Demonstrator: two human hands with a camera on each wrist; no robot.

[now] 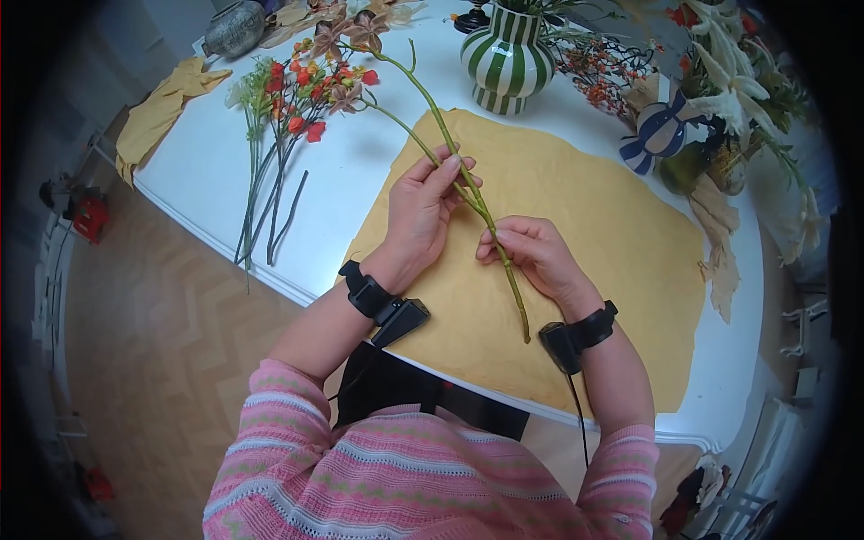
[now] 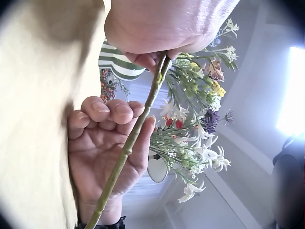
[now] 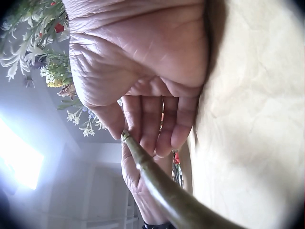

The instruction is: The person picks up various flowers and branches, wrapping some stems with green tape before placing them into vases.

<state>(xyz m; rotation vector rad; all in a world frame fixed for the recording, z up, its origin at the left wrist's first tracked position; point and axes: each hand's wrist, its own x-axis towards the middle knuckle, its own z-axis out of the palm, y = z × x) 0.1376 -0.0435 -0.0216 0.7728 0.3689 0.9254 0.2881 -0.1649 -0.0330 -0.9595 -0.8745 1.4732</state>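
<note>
Over paper (image 1: pixel 603 288), both hands (image 1: pixel 421 209) (image 1: pixel 540 255) pinch a stem (image 1: pixel 487 216); wrist views crop its base (image 1: pixel 526 338).

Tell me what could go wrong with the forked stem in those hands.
The stem's blooms overlap the red and orange sprigs in the head view, so they might snag if moved.

The left hand and right hand both grip the forked stem, so opposing pulls could bend it.

Its lower end, over the yellow-brown paper, might scuff it.

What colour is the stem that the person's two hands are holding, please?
The stem is olive green; the head view shows it best.
</note>
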